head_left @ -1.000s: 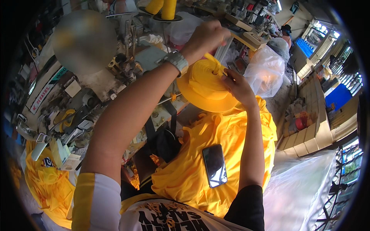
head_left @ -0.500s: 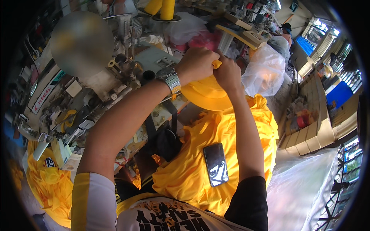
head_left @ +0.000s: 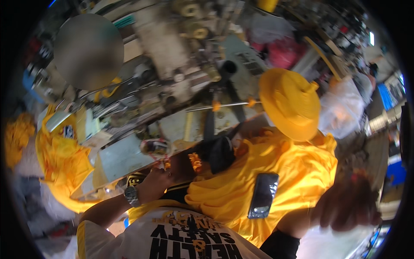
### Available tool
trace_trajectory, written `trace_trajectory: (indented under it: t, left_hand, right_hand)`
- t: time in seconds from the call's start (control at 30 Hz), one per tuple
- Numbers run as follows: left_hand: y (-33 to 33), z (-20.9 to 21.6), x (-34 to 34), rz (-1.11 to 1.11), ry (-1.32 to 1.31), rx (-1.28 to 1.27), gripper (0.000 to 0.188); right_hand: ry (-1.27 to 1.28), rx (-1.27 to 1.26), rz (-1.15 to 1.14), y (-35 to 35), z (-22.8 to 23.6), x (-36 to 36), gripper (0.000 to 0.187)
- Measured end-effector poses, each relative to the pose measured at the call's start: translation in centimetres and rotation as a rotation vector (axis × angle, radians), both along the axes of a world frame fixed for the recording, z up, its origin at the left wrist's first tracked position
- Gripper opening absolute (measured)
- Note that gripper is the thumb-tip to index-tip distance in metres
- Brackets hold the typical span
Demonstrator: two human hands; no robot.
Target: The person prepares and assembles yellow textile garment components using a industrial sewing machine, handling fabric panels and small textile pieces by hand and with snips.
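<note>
A yellow brimmed hat [head_left: 286,103] with a small knob-like tip rests, tilted, at the far edge of a heap of yellow cloth [head_left: 228,181] across my lap. Neither hand touches it. My left hand [head_left: 154,184], below a metal wristwatch [head_left: 131,196], is low by my waist at the table's near edge; its fingers look bent, but what they do is unclear. Out to the right, my right hand [head_left: 348,205] hangs apart from the cloth, smeared by motion. A black phone [head_left: 263,195] lies on the cloth between my hands.
Sewing machine parts [head_left: 172,56] and a dark cup [head_left: 228,67] cover the bench ahead. A thin rod [head_left: 233,105] runs toward the hat. More yellow cloth [head_left: 62,151] hangs at the left. A clear plastic bag [head_left: 340,108] stands beyond the hat.
Both hands have let go of the hat's tip. The left came back to my waist, and the right swung out to the lower right. The whole view has turned.
</note>
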State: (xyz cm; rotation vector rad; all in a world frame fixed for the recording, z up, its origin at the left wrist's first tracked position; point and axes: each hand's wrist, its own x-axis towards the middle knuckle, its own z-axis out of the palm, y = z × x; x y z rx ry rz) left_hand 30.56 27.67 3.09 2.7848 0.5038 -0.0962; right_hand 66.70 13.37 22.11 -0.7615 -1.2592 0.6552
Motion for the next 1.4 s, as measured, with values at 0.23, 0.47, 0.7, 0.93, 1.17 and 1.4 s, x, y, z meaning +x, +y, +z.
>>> trace_trajectory:
  t: [0.23,0.47,0.7,0.93,1.17,1.4]
  left_hand:
    - [1.1,5.0,9.7,-0.114,-0.543,-0.144,0.036]
    - [7.1,9.9,24.9,0.017,-1.146,-0.057,0.025]
    - [7.2,7.1,30.2,0.167,-1.086,0.150,0.037]
    - [7.0,7.9,30.3,0.174,-1.116,0.052,0.023]
    - [5.5,9.4,28.3,0.207,-1.199,-0.123,0.006]
    - [7.4,11.0,26.1,0.143,-1.228,-0.354,0.012]
  right_hand:
    - [-0.184,-0.096,-0.335,-1.5,-1.3,-2.0,0.032]
    - [-0.352,-0.170,-0.647,-2.9,-2.9,-0.9,0.033]
    - [-0.464,-0.238,-0.931,-5.8,-3.1,-0.2,0.034]
    - [-0.523,-0.271,-1.023,-7.1,-3.5,0.6,0.035]
    - [-0.594,-0.273,-1.004,-5.4,-4.3,-0.4,0.036]
    - [-0.665,-0.234,-0.874,-2.5,-4.1,-2.3,0.038]
